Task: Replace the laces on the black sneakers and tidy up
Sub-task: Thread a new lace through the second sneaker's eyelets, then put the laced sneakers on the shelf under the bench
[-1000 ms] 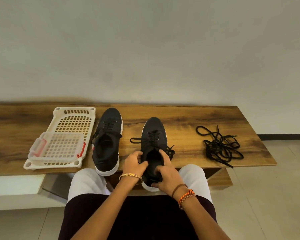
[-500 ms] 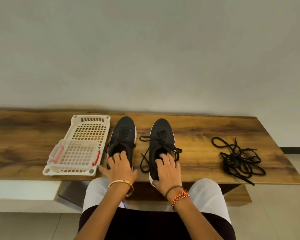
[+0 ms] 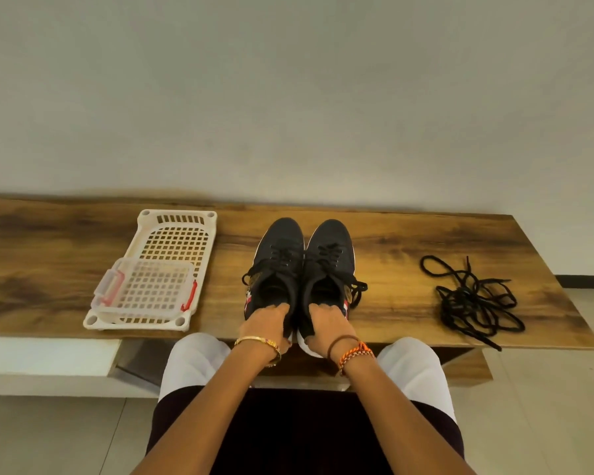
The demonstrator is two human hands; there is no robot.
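Observation:
Two black sneakers stand side by side, touching, on the wooden table [image 3: 408, 241], toes pointing away from me. The left sneaker [image 3: 278, 255] and the right sneaker [image 3: 330, 258] both carry black laces, with loose ends hanging out at their outer sides. My left hand [image 3: 266, 322] grips the heel collar of the left sneaker, fingers curled into its opening. My right hand [image 3: 326, 322] grips the heel collar of the right sneaker the same way. A tangled pile of loose black laces [image 3: 474, 299] lies on the table to the right.
A white perforated plastic basket [image 3: 177, 234] lies at the left of the table, with a smaller clear basket with red handles [image 3: 148, 289] on top of it. A wall runs behind the table. My knees sit under the near table edge; tiled floor lies at both sides.
Both hands went from lying on the shoes to gripping their heels. The two sneakers have come together in the middle and now touch. The view has shifted left.

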